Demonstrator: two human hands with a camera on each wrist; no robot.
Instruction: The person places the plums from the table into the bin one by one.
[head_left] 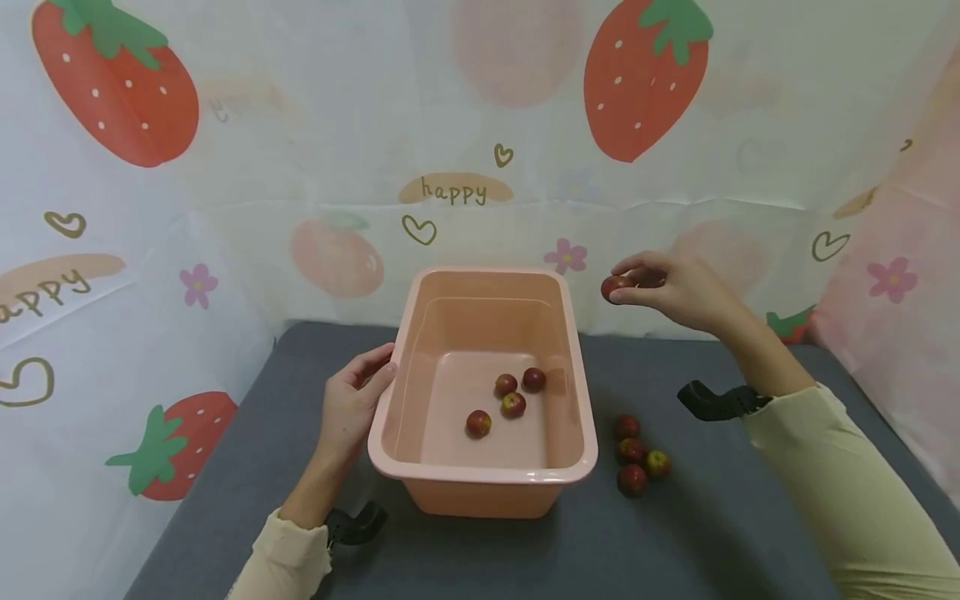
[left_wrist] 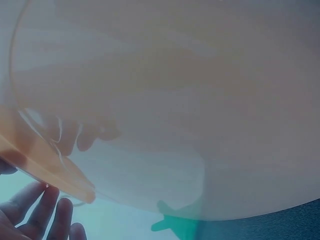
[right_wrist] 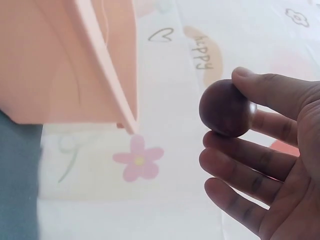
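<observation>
While pinching a fruit [head_left: 612, 288] between thumb and fingers of the right hand [head_left: 684, 292], parted only by its width, holds it near the tub [head_left: 480, 476], by the far right corner. Grips the left rim with thumb and fingers of the left hand [head_left: 352, 398]. Has four more fruits [head_left: 513, 405] inside, four others [head_left: 632, 451] on the table [head_left: 480, 558], just right.

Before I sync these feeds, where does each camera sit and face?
Head: on the head, facing forward and down at the tub; left hand and right hand show.
Left wrist: on that wrist, facing the tub's side; left fingers show.
Right wrist: on that wrist, facing the held fruit; right hand shows.
Head and right wrist share tub and held fruit.
</observation>
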